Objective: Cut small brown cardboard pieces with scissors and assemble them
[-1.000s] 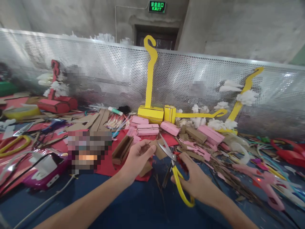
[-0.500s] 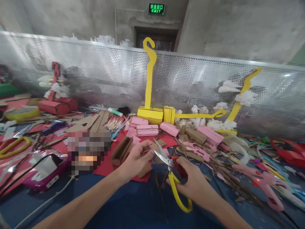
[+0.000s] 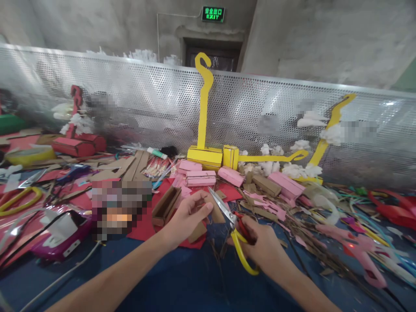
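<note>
Right hand [image 3: 261,241] gripped scissors [image 3: 231,218], blades nearly together, pointing forward-left across cardboard [image 3: 216,215]. Cardboard lay between hands, nearer left hand [image 3: 186,216], pinched at its fingertips; long axis unclear.

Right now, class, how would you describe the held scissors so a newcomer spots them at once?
Start at the perforated metal panel across the back, then come forward to the blue tabletop. Above it, the right hand grips scissors with yellow and red handles. Unlike the similar pair lying far left, these are held, blade tips near the left hand.
</note>
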